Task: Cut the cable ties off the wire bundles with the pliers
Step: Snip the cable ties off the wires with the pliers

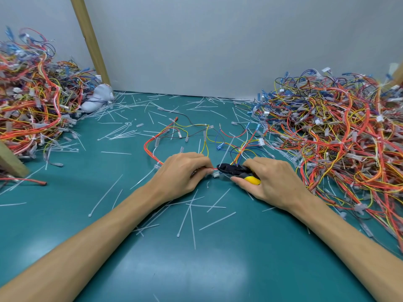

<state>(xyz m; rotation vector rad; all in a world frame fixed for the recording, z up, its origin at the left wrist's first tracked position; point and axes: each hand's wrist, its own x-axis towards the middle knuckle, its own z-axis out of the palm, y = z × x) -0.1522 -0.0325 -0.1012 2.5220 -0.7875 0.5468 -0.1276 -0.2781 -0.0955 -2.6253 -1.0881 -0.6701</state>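
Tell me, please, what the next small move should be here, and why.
Probably squeeze the pliers to snip. The right hand grips their yellow handles, and the black nose points at the red wires that the left hand pinches just beside it. What sits between the jaws is too small to tell, so check first.

Two hands: left hand and right hand. One pair of pliers. Two big heaps of wire bundles, left heap and right heap, plus one loose wire bundle. Cut cable ties: dozens, too many to count. Three wooden posts. One white cloth lump.
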